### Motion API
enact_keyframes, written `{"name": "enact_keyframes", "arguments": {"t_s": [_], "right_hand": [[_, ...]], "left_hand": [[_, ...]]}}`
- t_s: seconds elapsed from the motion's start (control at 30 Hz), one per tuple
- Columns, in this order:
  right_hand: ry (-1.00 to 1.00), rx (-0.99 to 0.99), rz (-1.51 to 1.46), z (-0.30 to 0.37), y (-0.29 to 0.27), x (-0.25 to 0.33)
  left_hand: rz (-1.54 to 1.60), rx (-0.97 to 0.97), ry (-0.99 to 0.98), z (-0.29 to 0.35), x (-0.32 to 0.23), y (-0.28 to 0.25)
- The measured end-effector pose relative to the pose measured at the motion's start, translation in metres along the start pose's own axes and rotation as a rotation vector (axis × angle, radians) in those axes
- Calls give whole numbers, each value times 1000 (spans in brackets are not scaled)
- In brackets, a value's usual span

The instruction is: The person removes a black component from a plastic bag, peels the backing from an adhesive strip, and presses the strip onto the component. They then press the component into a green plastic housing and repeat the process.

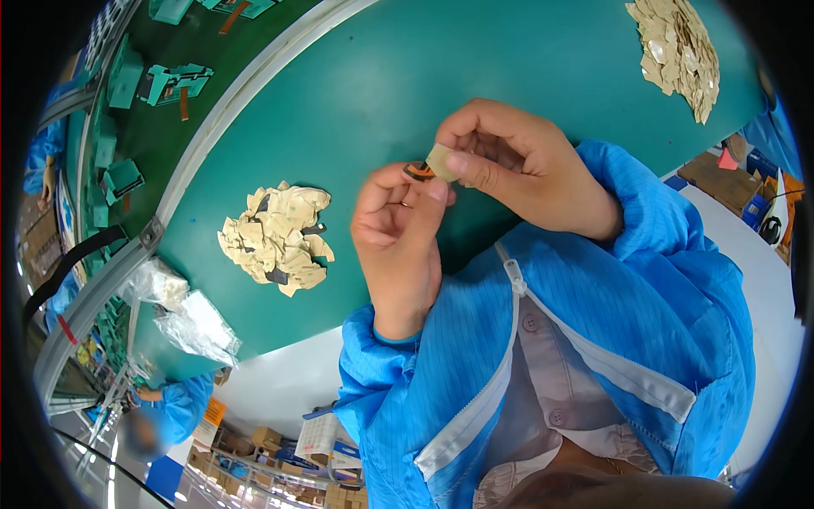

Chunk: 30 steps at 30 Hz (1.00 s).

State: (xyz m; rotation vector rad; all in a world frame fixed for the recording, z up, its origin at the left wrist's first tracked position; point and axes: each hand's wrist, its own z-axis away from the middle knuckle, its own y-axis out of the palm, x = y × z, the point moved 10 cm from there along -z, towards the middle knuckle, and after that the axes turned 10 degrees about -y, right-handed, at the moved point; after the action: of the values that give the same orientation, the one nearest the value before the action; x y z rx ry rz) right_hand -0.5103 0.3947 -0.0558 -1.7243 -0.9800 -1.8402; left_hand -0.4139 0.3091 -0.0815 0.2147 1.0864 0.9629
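Observation:
My left hand (400, 229) pinches a small dark piece with an orange strip (418, 171) between thumb and fingertips. Against its right end, my right hand (517, 170) grips a small cream paper-like piece (440, 159) between thumb and forefinger. The two pieces meet or overlap in front of my chest, above the green tabletop (365, 93). Left of my hands lies a heap of cream pieces with some dark ones among them (275, 237). A larger pile of flat cream pieces (676, 55) spreads at the far right.
Clear plastic bags (197, 327) lie at the table's left corner. Beyond a pale metal rail (216, 119), green trays with parts (175, 83) stand on a dark green surface. Another person in blue (182, 407) is at lower left. Boxes (721, 182) sit off the right edge.

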Motion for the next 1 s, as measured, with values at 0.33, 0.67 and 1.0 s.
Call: {"name": "enact_keyframes", "arguments": {"t_s": [0.33,0.67,1.0], "right_hand": [[-527,-46,844,-4,1,61],[-592,46,988,4,16,57],[-637,2,1064,6,17,57]], "left_hand": [[-95,-111,-9,-1,-4,-11],[-185,-162,89,1,-7,-11],[-431,-216,211,11,-21,2]]}}
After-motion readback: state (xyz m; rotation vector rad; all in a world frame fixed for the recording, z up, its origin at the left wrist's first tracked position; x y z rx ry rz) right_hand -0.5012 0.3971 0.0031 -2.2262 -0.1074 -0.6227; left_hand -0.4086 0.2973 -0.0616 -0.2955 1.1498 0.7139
